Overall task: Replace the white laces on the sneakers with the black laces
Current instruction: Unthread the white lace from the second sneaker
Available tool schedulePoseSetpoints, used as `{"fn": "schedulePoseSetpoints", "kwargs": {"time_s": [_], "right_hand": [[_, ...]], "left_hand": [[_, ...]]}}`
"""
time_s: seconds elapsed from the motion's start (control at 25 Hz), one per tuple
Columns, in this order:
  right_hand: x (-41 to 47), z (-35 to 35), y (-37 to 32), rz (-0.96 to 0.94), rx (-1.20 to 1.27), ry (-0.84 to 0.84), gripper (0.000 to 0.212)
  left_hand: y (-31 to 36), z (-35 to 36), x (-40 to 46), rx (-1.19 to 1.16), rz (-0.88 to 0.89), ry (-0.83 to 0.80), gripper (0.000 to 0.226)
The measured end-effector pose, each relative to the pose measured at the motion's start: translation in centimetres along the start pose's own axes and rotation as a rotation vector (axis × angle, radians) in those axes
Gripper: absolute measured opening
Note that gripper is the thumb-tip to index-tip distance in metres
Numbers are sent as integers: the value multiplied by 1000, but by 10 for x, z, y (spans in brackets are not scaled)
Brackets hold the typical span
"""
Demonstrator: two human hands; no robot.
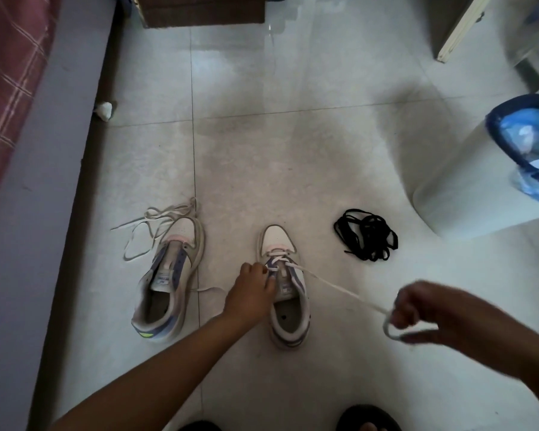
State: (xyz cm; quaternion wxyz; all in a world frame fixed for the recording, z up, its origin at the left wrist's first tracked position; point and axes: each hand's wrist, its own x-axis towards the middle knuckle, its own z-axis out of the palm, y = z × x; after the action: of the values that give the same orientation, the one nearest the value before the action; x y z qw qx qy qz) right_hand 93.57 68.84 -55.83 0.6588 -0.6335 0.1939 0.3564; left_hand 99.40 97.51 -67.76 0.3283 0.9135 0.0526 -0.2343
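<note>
R hand (417,309) fisted on white lace (333,286)

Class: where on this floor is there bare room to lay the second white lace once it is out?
Bare tile lies beyond both sneakers' toes, and between the right sneaker and the black laces. Crowded: left of the left sneaker, where the loose white lace sprawls.

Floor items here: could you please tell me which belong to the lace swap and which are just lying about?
Job: left sneaker, right sneaker, removed white lace, white lace being pulled, black laces.
Lying about: bin, crumpled paper, cardboard box.
</note>
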Motion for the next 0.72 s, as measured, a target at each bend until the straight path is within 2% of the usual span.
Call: {"fn": "schedulePoseSetpoints", "kwargs": {"time_s": [0.08,0.16,0.2,0.28,0.36,0.44,0.52,0.6,0.64,0.72], "right_hand": [[1,0,40,91,-470,173,13],[19,8,64,-12,-807,454,16],[32,18,68,-102,-856,492,19],[62,46,65,-177,-843,371,21],[96,76,59,-148,-893,229,30],[126,91,51,-141,-1108,183,40],[145,88,40,-160,-1403,183,42],[152,76,27,-220,-1659,197,49],[151,70,23,-326,-1734,263,51],[145,67,23,-544,-1670,474,45]], "left_hand": [[5,-5,10,-24,40,2,36],[11,-3,13,-24,42,-40,41],[11,-2,11,-32,9,-81,43],[10,2,5,-84,-94,-161,41],[12,4,-2,-221,-207,-175,39],[15,12,-11,-459,-315,-186,42],[17,24,-23,-577,-347,-331,37],[14,31,-33,-491,-247,-493,18],[11,32,-34,-414,-160,-480,12],[3,25,-25,-132,84,-250,9]]}}
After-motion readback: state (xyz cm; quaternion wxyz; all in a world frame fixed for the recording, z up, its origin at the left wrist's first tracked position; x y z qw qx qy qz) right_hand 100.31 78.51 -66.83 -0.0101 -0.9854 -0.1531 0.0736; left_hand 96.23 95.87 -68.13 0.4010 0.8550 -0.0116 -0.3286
